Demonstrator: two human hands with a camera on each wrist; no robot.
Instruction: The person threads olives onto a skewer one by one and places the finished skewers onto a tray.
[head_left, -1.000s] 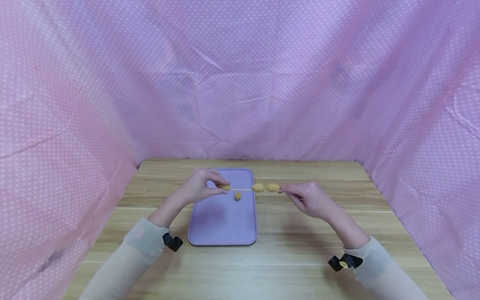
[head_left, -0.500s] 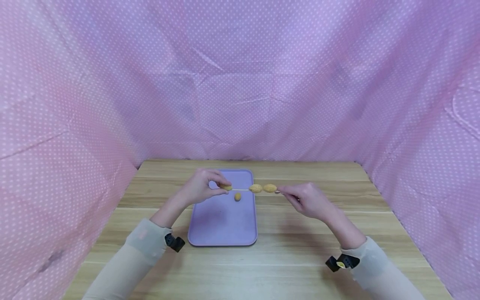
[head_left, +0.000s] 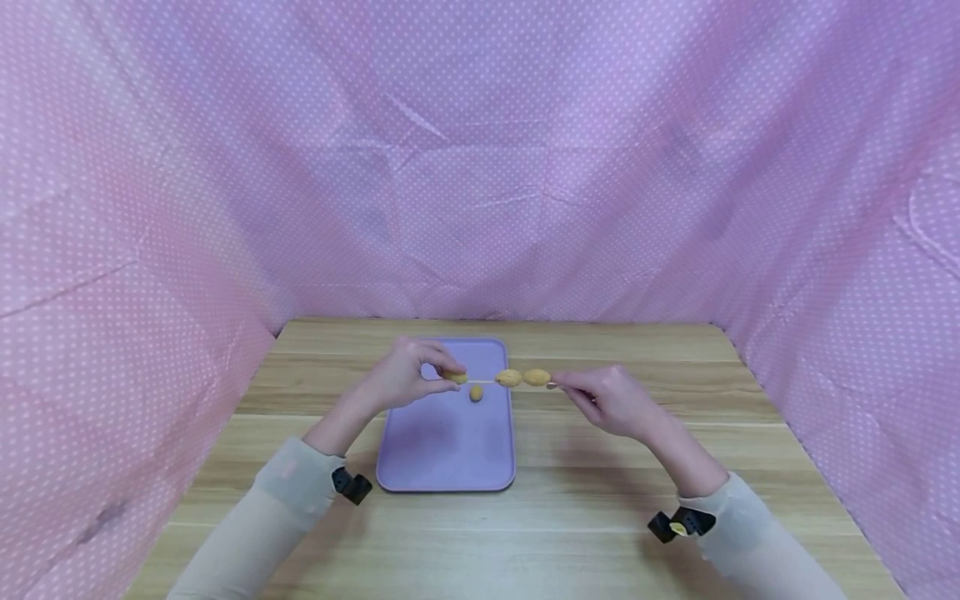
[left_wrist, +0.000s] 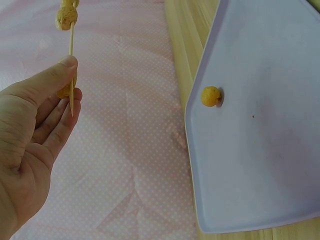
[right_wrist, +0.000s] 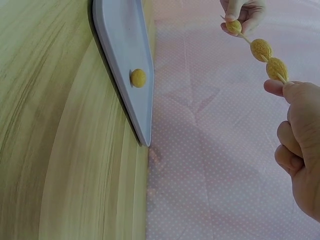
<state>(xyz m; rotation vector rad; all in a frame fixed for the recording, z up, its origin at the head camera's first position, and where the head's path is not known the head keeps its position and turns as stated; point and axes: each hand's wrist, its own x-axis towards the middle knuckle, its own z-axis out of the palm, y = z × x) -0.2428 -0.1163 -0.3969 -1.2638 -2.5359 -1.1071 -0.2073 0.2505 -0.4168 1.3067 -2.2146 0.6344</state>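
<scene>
A thin wooden skewer [left_wrist: 71,42] is held level above the tray in the head view. Two golden-brown fried balls [head_left: 508,378] are threaded on it towards its right end. My left hand [head_left: 408,373] pinches a third ball [right_wrist: 233,26] between thumb and fingers at the left end. The skewer's pointed tip shows just past that ball in the left wrist view. My right hand [head_left: 611,400] pinches the skewer's other end between thumb and forefinger, right beside the outer ball [right_wrist: 276,69]. Its remaining fingers are curled in.
The purple tray [head_left: 446,467] lies on a wooden table [head_left: 600,533], left of centre. A single loose ball [head_left: 476,392] rests on it, below the skewer in the head view. Pink dotted cloth [head_left: 480,167] hangs behind and on both sides.
My right hand and the skewer with its two balls have shifted a little left. My left hand has crept slightly right, still pinching its ball. The tray and loose ball stay put.
</scene>
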